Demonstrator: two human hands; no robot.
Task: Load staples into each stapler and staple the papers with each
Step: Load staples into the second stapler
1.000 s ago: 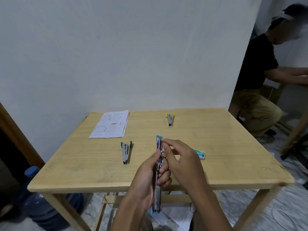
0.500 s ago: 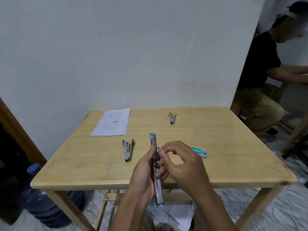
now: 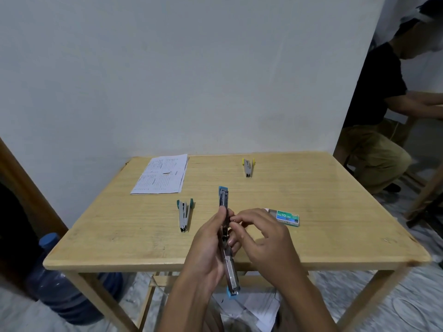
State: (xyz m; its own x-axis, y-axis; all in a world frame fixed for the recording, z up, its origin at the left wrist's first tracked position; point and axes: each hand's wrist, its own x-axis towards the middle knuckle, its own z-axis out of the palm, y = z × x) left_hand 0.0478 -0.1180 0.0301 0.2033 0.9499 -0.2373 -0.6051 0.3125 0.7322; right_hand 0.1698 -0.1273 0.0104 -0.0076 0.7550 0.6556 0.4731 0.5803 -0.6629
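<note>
Blue-tipped stapler (image 3: pixel 226 240), swung open at table's six o'clock edge, sits clasped in left hand (image 3: pixel 206 250); right hand (image 3: pixel 261 238) pinches at its channel; a tilted staple strip could jam or spill

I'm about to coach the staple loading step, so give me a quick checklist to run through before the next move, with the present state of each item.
1. Blue stapler swung fully open, so the staple channel is exposed: ok.
2. Left hand grips the stapler around its middle: ok.
3. Right hand fingers pinched at the stapler's hinge area: ok; whether they hold a staple strip: cannot tell.
4. Staple box on the table just beyond the right hand: ok.
5. Staples already seated in the channel: cannot tell.
6. Papers, green stapler and yellow stapler lie on the table, waiting: ok.
</note>
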